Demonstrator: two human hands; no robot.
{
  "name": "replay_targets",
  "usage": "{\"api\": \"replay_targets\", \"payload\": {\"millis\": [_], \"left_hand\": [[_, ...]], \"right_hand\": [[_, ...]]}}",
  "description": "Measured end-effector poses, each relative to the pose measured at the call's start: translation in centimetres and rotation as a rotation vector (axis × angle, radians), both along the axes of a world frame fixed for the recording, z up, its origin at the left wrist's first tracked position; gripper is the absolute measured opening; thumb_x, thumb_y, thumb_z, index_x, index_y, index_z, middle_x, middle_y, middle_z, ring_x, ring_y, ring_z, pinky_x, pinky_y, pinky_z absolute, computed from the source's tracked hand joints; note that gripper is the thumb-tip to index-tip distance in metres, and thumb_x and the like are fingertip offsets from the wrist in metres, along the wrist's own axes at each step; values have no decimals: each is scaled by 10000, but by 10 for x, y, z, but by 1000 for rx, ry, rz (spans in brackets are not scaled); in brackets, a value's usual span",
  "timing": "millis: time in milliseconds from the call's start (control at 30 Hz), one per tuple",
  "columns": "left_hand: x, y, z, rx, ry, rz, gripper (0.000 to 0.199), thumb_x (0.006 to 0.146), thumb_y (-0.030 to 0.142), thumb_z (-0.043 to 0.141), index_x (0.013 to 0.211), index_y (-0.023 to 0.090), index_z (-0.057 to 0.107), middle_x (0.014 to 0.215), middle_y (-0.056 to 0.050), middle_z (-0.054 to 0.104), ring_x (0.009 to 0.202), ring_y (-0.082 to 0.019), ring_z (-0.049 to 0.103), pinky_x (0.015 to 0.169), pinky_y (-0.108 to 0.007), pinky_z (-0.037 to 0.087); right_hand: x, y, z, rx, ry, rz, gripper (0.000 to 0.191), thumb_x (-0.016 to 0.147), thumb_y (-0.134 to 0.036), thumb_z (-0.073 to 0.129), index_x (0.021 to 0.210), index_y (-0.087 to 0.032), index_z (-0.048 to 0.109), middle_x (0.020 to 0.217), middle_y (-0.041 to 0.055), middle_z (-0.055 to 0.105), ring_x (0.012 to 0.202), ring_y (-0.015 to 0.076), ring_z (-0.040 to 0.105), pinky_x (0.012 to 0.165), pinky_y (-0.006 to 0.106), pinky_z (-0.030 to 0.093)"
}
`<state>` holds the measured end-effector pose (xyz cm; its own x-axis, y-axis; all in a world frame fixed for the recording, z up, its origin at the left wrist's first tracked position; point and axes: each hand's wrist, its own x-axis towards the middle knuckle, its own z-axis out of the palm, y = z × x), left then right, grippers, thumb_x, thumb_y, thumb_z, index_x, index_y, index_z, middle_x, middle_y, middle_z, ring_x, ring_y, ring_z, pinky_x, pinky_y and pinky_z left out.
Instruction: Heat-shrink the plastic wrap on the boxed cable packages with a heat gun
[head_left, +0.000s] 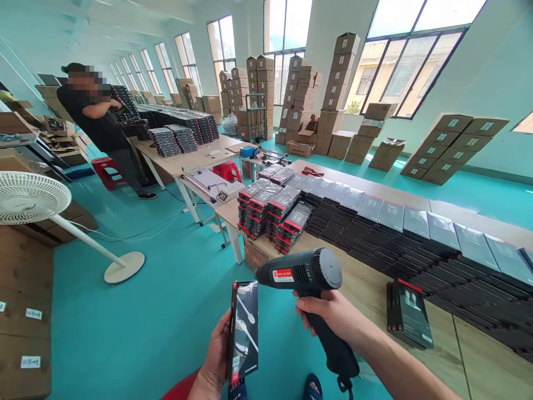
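The left hand [217, 344] holds a thin black card box with red ends [246, 333]. Its grip is wrapped around the side of the box, so the box is held tight, with its long way going up and down. The front of the box shows white cables. It is up in the air over the smooth blue-green floor [175, 311], to the left of the pale wooden surface [441, 355].

The right hand [320, 311] holds a black plastic heat gun with a red and white label [303, 271]. Its grip is closed around the handle. The gun's nose points left and is just beside the top of the box. I can't tell if they touch.

On the surface, past the gun, sit piles of shiny black boxes with red edges [260, 203]. Next to them, a long row of stacked black boxes [387, 244] runs off to the right. A small pile of black boxes with a red stripe [410, 314] sits near the right arm.

A round white fan on a pole [33, 197] stands on the left. Farther back, a person in a black top [95, 116] stands near more stacks. Tall piles of brown cardboard boxes [343, 72] stand by the windows.
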<state>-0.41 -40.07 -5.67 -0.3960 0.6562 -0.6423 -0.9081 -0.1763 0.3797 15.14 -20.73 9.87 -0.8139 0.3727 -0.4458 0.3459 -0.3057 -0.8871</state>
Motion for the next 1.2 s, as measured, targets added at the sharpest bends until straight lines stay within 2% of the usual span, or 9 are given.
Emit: {"api": "replay_targets", "payload": {"millis": [133, 300, 467, 533, 700, 767, 900, 1067, 1200], "left_hand": [[-1, -1, 2, 23, 26, 21, 296, 872, 321, 638, 1062, 100, 690, 745, -96, 757, 715, -256, 747, 630, -341, 605], [-7, -6, 1, 64, 9, 2, 348, 885, 353, 612, 1125, 110, 681, 803, -95, 769, 725, -252, 748, 689, -369, 609], [-14, -7, 3, 76, 58, 88, 333, 896, 351, 585, 1097, 110, 695, 849, -108, 780, 760, -275, 751, 717, -395, 605], [-15, -7, 7, 90, 63, 96, 378, 899, 357, 572, 1153, 99, 679, 907, -127, 782, 844, -299, 750, 782, -425, 602], [-17, -4, 8, 133, 19, 62, 399, 889, 356, 582, 1197, 118, 670, 907, -127, 783, 913, -324, 745, 838, -467, 594], [-19, -3, 4, 151, 13, 55, 393, 891, 346, 580, 1209, 131, 665, 880, -116, 782, 947, -331, 738, 860, -484, 587], [-27, -3, -1, 219, 50, 86, 481, 905, 372, 557, 1332, 153, 584, 1103, -151, 756, 1084, -345, 692, 938, -519, 551], [-35, -10, 2, 277, 104, 182, 541, 927, 355, 540, 1431, 167, 488, 1220, -168, 712, 1140, -333, 668, 994, -511, 522], [-35, -14, 7, 274, 116, 195, 533, 926, 355, 536, 1424, 170, 504, 1219, -163, 711, 1147, -343, 660, 984, -507, 527]], "right_hand": [[-4, -2, -2, -45, 14, 97, 259, 685, -331, 687, 875, -173, 611, 652, -5, 641, 537, 149, 561, 512, 287, 440], [-1, 9, -5, 85, -40, 23, 225, 680, -332, 660, 833, -191, 574, 610, -27, 598, 535, 145, 538, 506, 278, 433], [31, 6, -7, 103, -188, 472, 78, 651, -214, 644, 699, -193, 586, 545, -33, 569, 517, 143, 545, 490, 248, 432], [36, 1, -9, 101, -222, 561, 55, 639, -184, 634, 680, -188, 598, 533, -36, 559, 507, 138, 538, 476, 236, 419], [16, -7, -13, 106, -9, 196, 104, 741, -288, 605, 760, -187, 603, 578, -17, 589, 554, 145, 524, 538, 258, 426], [11, -10, -8, 104, 15, 241, 88, 738, -277, 607, 720, -191, 598, 586, -18, 581, 566, 148, 531, 541, 260, 425], [24, -12, -4, 102, -68, 574, 69, 650, -178, 644, 618, -194, 585, 574, -32, 565, 549, 139, 516, 496, 243, 378], [41, -5, -26, 160, -156, 235, 110, 723, -299, 603, 739, -190, 605, 562, -16, 574, 545, 153, 514, 540, 278, 409], [37, -8, -36, 21, -112, 332, 135, 702, -319, 646, 721, -197, 590, 555, -13, 573, 552, 168, 527, 540, 291, 419]]}}
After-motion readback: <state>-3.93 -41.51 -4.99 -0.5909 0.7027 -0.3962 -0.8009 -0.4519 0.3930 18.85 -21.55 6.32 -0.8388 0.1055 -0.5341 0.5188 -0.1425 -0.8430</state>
